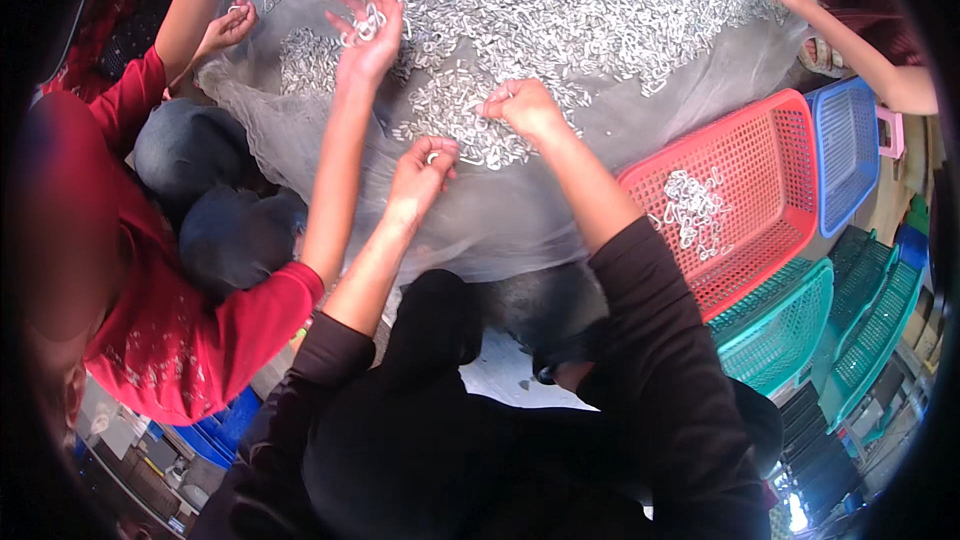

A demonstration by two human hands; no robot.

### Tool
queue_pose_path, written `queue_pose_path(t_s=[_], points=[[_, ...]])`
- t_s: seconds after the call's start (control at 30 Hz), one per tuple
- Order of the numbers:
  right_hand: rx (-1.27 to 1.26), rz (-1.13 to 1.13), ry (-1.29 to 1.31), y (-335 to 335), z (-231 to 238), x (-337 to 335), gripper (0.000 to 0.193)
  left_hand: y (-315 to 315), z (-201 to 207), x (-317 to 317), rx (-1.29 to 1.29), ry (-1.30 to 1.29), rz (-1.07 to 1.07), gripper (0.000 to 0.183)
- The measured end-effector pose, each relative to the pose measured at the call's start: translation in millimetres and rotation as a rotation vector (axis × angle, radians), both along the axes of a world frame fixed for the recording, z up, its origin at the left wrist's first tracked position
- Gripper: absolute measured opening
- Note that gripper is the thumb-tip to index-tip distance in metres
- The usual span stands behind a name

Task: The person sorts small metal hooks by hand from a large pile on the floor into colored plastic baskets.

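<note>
A great heap of small silvery metal hooks (560, 10) lies spread on a thin translucent sheet (480, 230). My left hand (422, 178) is closed at the near edge of the heap, a small silvery hook (433, 157) pinched between thumb and fingers. To its right and a little farther off, my right hand (524, 110) is closed over the hooks. A bit of silvery metal shows at its fingers, but most of what they hold is hidden. Loose hooks (490, 148) lie between and just beyond my two hands.
A red basket (790, 170) holding some hooks stands right of my right forearm. Beyond it are a blue basket (848, 155) and green baskets (780, 340). At left, a red-sleeved co-worker's hand (372, 35) holds several hooks over the heap. Other people's hands reach in at far left and far right.
</note>
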State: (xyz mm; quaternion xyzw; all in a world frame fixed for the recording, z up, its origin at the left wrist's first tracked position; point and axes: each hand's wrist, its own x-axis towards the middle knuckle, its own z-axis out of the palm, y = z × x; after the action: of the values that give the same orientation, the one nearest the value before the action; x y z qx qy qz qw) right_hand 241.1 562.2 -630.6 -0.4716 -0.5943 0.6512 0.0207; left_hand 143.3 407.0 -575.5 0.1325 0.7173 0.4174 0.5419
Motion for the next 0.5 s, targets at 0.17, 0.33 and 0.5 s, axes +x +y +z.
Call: queue_pose_path(t_s=[0.17, 0.33, 0.5], points=[[-0.056, 0.516, -0.199, 50.2, 107.8, 52.5, 0.014, 22.0, 27.1, 25.2, -0.009, -0.119, 0.059, 0.021], [0.373, 0.979, -0.353, 83.8, 154.6, 160.5, 0.015, 61.2, 64.9, 112.9, 0.352, -0.41, -0.279, 0.031], [0.412, 1.275, -0.482, 81.7, 150.9, 260.2, 0.042, 39.3, 136.8, 199.1, 0.344, 0.202, -0.671, 0.041]])
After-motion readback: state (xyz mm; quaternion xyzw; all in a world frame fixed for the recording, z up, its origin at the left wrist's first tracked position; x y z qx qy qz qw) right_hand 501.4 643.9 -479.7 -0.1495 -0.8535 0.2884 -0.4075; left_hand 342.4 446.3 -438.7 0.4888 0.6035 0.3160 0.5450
